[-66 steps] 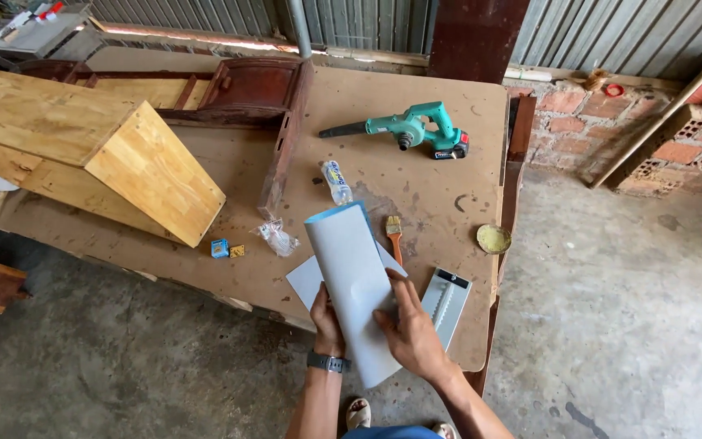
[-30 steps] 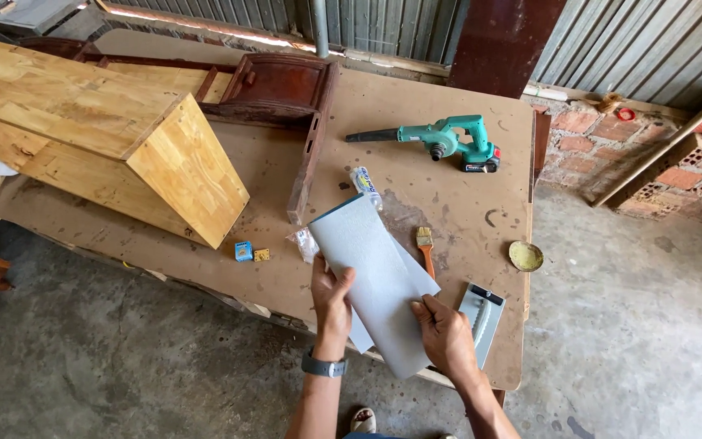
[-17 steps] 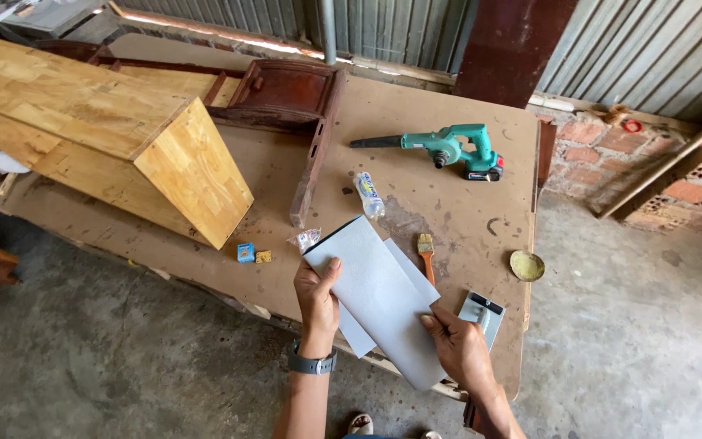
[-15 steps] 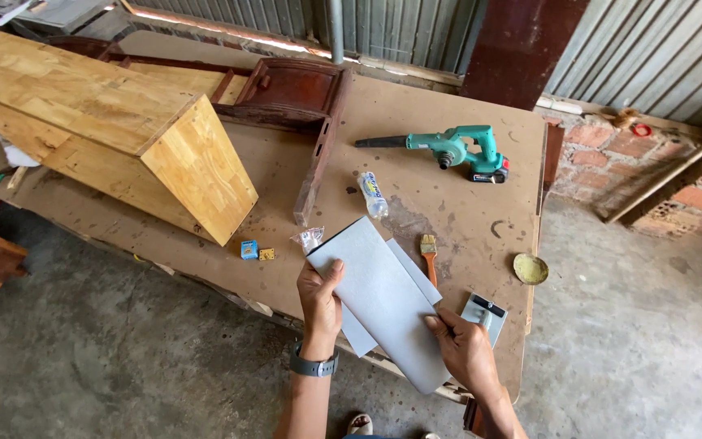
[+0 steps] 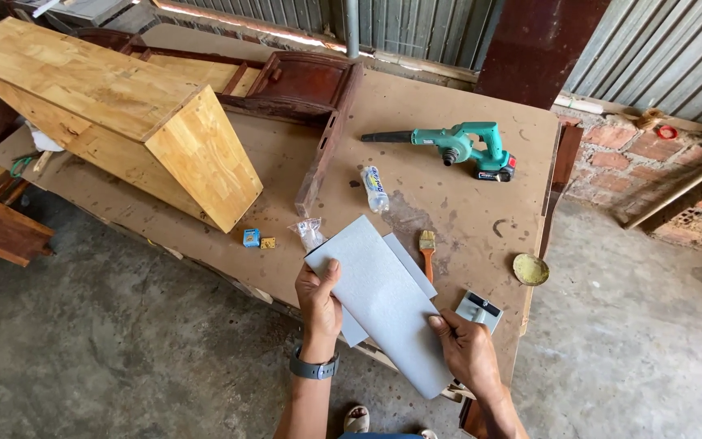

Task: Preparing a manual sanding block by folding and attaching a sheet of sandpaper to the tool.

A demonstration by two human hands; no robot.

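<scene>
Grey sheet (image 5: 383, 297): left hand (image 5: 318, 297) and right hand (image 5: 466, 351) fingers gripping opposite edges, above table (image 5: 448, 203); brush (image 5: 427, 248) beside.

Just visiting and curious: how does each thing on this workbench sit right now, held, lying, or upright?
Grey rectangular sandpaper sheet: held up, tilted, by both hands.
Left hand: grips the sheet's left edge.
Right hand: grips its lower right end.
Teal handheld blower: lying on its side, untouched.
Small wooden-handled brush: lying flat.
Light wooden box: resting tilted on the brown board table.
</scene>
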